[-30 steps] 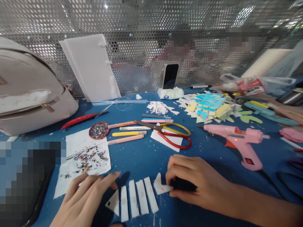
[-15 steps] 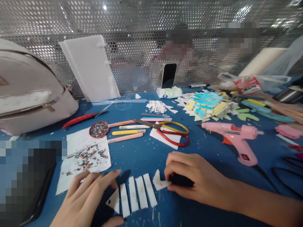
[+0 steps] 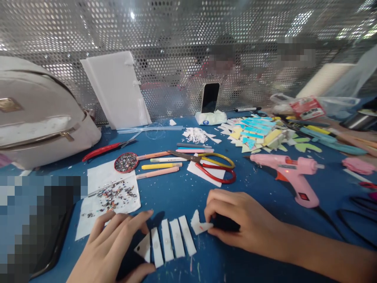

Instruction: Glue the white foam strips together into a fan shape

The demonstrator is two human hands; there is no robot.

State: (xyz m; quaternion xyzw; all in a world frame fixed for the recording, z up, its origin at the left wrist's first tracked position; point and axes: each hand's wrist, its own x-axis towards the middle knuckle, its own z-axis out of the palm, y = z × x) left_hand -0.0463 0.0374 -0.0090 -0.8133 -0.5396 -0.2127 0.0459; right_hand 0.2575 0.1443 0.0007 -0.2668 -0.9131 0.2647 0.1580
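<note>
Several narrow white foam strips (image 3: 171,243) lie side by side on the blue table (image 3: 176,196) near its front edge. My left hand (image 3: 113,245) rests at their left end, fingers stretched out, its thumb under a small triangular white piece (image 3: 143,249). My right hand (image 3: 238,224) is curled to the right of the strips, its fingertips pinching a jagged white foam scrap (image 3: 198,226) against the table.
Red and yellow scissors (image 3: 210,167), chalk sticks (image 3: 160,166), a glitter dish (image 3: 126,162), glitter-strewn paper (image 3: 110,196), a pink glue gun (image 3: 290,173) and a pile of coloured foam pieces (image 3: 259,133) crowd the table. A beige bag (image 3: 38,118) stands left; a phone (image 3: 210,98) leans on the mesh screen.
Both hands keep their places at the strips; my left hand's thumb has tucked in under the triangular piece. The view has shifted slightly.
</note>
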